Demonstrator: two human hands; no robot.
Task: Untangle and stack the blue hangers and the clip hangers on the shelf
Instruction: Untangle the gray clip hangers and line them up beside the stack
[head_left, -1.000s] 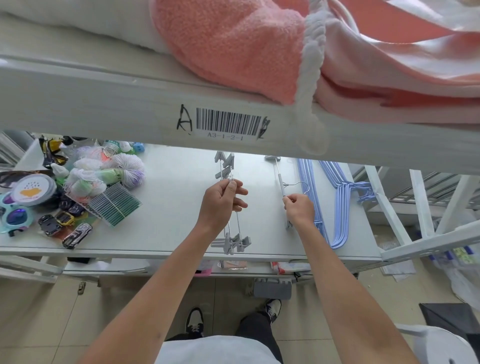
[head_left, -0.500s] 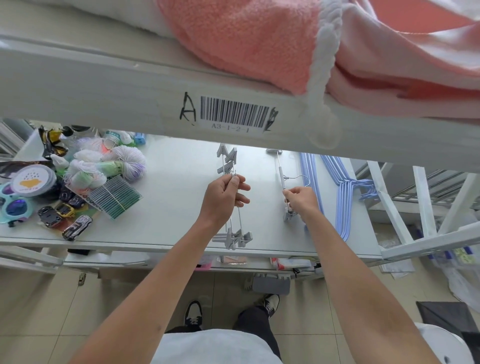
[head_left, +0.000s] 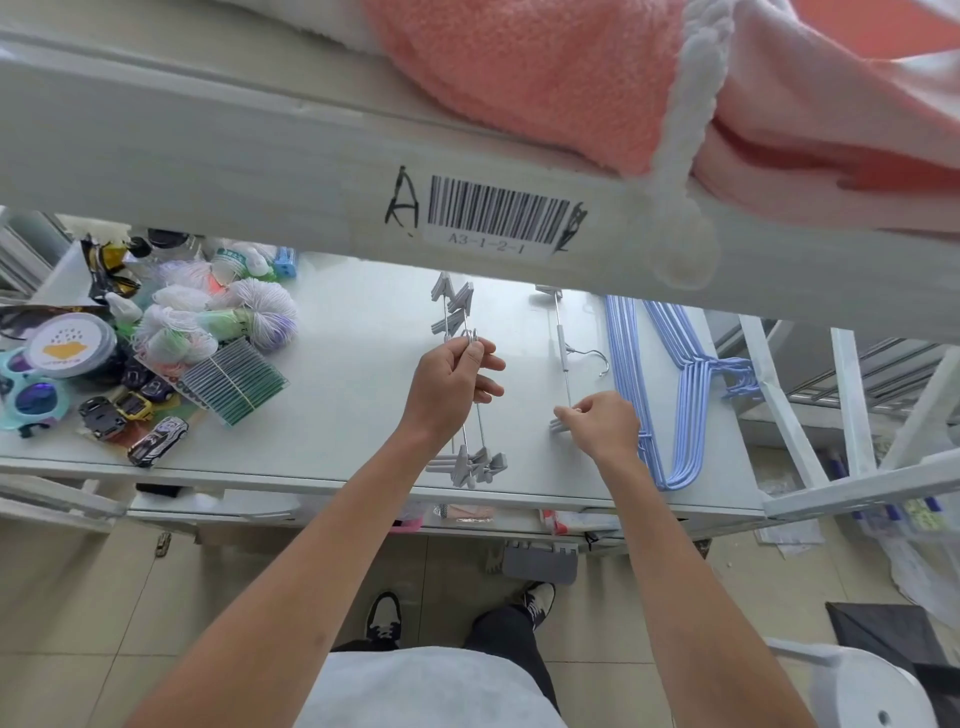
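A bundle of grey clip hangers (head_left: 470, 457) lies lengthwise on the white shelf (head_left: 363, 332), and my left hand (head_left: 452, 384) pinches their metal hooks near the middle. To the right lies a single grey clip hanger (head_left: 560, 343) with its metal hook pointing right. My right hand (head_left: 602, 423) is closed on the clip at its near end. A stack of blue wire hangers (head_left: 670, 384) rests along the shelf's right side, just beyond my right hand.
Yarn skeins (head_left: 260, 306), a green comb pack (head_left: 234, 379), toy cars (head_left: 156, 441), sunglasses (head_left: 28, 395) and a round tin (head_left: 67, 345) crowd the shelf's left end. An upper shelf beam with a barcode label (head_left: 493, 215) and pink towels (head_left: 571, 67) overhangs. White rack struts (head_left: 779, 405) stand at right.
My right hand slid from the single clip hanger's middle, near its hook, down to its near-end clip. The left hand kept its hold on the bundle's hooks.
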